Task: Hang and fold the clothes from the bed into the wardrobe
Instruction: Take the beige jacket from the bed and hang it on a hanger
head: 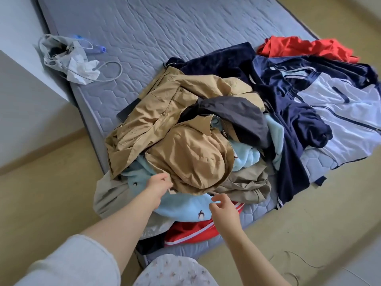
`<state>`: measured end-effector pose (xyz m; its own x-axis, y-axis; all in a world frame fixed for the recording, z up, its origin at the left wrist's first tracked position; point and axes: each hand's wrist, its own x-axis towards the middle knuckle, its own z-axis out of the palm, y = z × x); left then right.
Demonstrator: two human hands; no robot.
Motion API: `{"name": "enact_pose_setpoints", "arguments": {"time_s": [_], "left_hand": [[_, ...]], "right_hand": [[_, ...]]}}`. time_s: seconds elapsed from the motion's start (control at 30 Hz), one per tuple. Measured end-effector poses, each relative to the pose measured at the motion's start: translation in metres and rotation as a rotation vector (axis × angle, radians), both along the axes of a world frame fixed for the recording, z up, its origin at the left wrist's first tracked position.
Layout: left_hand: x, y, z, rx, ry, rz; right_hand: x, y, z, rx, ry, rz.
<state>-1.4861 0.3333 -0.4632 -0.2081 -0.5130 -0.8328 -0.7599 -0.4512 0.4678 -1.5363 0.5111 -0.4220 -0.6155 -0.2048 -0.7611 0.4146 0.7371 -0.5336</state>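
Many clothes under jacket, bag beyond

"Where did the clothes lie?"

"In a crumpled heap on the near corner of the bed, none folded. A tan jacket sat on top, over a light blue fleece with small dark motifs. A dark grey garment was draped across the jacket's far side."

"And around them?"

"A red piece with white stripes lay under the fleece at the mattress edge, with a beige garment beside it. To the right spread a navy garment and a white-and-navy zip jacket. A plain red top lay beyond."
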Motion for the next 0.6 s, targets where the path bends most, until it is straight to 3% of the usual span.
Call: {"name": "enact_pose_setpoints", "arguments": {"time_s": [0.07,0.17,0.37,0.6], "left_hand": [[0.008,-0.008,0.002,-0.13,0.026,0.211],[0.017,-0.024,0.011,-0.082,0.071,0.384],[0.032,-0.047,0.063,-0.005,0.314,0.357],[0.077,-0.071,0.156,0.087,0.601,0.366]], "right_hand": [[0.0,-0.006,0.005,-0.009,0.008,0.01],[0.004,-0.017,0.015,-0.026,0.028,0.028],[0.027,-0.041,0.042,-0.124,0.098,0.042],[0.046,-0.073,0.071,-0.203,0.317,0.175]]}}
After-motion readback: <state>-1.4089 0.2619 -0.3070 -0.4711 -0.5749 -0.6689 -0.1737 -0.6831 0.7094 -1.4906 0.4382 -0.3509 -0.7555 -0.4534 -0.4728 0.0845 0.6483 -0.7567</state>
